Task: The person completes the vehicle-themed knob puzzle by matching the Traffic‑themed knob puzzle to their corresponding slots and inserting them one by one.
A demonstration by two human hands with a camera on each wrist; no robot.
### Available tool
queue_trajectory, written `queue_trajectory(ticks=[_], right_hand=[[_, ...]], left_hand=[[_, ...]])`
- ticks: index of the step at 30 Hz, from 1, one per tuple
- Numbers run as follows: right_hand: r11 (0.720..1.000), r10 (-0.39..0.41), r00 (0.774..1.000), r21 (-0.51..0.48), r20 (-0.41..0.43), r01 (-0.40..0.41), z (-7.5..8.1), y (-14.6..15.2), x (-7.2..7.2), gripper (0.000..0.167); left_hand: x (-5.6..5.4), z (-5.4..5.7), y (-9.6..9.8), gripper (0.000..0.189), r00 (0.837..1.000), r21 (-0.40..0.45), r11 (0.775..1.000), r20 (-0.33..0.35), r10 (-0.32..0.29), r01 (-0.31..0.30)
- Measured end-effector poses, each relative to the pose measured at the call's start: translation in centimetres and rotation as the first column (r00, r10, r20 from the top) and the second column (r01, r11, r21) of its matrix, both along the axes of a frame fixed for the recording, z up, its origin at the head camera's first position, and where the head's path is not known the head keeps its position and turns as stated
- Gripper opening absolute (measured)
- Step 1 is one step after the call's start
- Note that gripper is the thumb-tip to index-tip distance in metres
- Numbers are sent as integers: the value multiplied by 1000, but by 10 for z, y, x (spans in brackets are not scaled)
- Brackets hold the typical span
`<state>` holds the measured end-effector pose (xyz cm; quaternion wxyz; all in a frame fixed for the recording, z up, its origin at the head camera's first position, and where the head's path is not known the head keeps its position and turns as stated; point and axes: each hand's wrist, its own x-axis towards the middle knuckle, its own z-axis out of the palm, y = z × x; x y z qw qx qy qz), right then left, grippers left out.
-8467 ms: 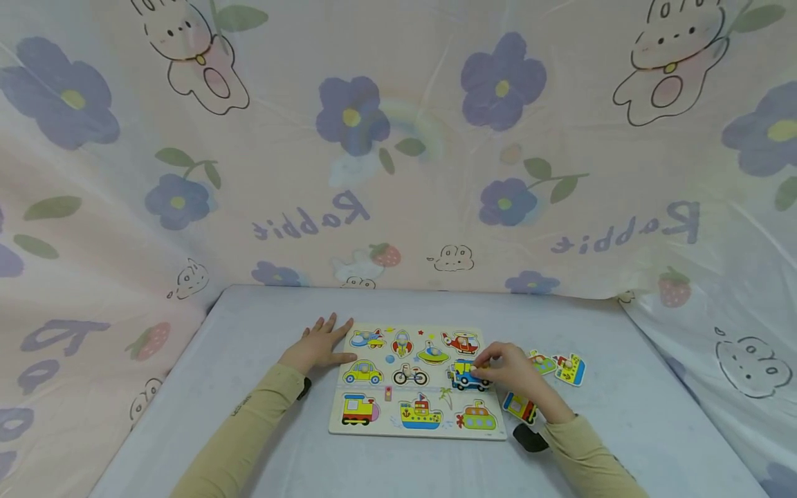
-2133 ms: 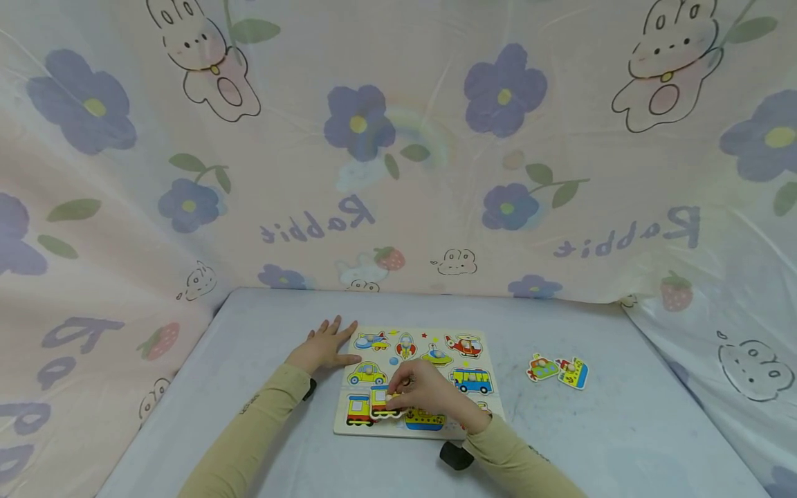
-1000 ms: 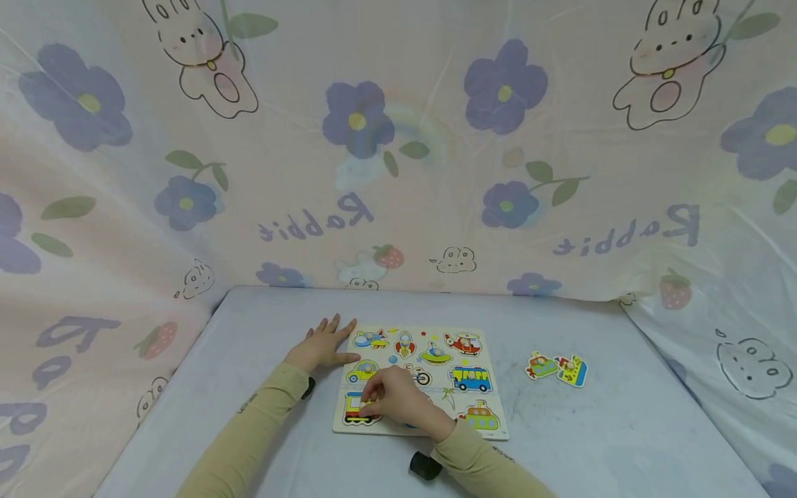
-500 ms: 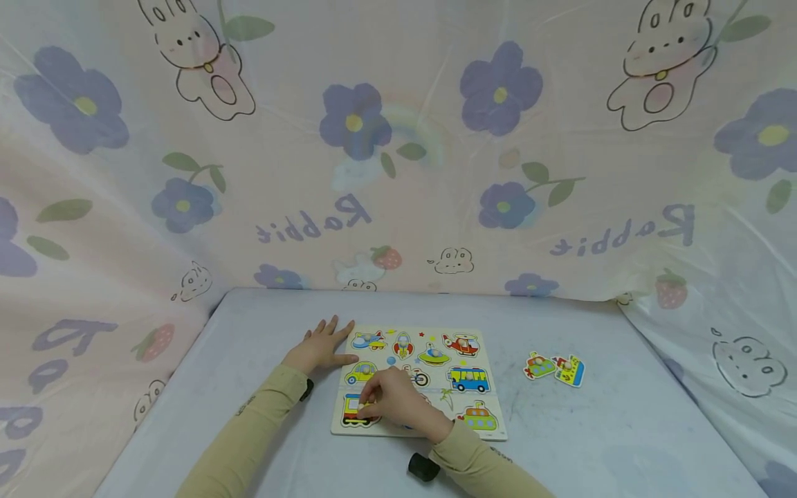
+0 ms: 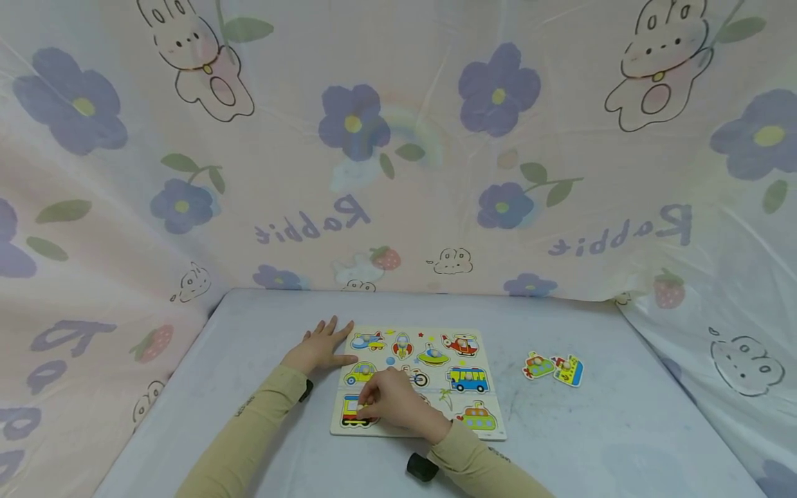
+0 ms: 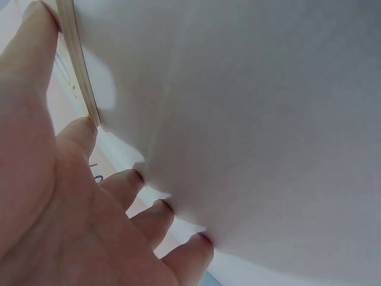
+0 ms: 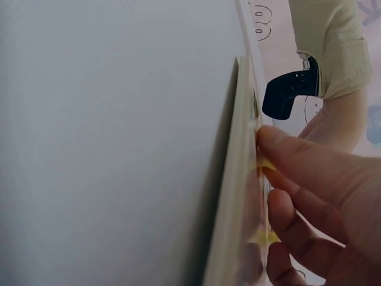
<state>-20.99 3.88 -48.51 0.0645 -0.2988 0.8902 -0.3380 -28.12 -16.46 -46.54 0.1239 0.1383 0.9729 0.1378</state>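
Note:
A wooden peg puzzle board with vehicle pictures lies flat on the table. My right hand bends over its lower left corner, finger and thumb pinching the train puzzle piece, which lies over the train picture. From the right wrist view, the fingertips are close against the board's face. My left hand is spread at the board's left side, thumb and index finger touching the edge, other fingertips on the table. The ship picture is mostly hidden beneath my right hand.
To the right of the board lie a loose submarine piece and a ship piece, touching. A bus piece and several other knobbed pieces sit in the board. Patterned curtains hang behind and beside the table.
The bus piece, held earlier, sits in the board. My right hand has carried the train piece from the right to the lower left corner. Over the last second both hands stay nearly still.

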Motion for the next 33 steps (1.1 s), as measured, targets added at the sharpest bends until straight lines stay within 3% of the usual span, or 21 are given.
queue_trajectory(ticks=[15, 22, 33], right_hand=[[987, 117, 984, -128, 133, -100, 10, 31, -6, 18], [991, 44, 988, -129, 150, -25, 21, 64, -9, 22], [980, -40, 997, -191, 70, 53, 30, 127, -17, 25]], left_hand=[[5, 7, 2, 82, 1000, 7, 1000, 8, 5, -5], [1, 0, 0, 84, 1000, -8, 1000, 1, 0, 0], [2, 1, 2, 84, 1000, 3, 1000, 3, 4, -4]])
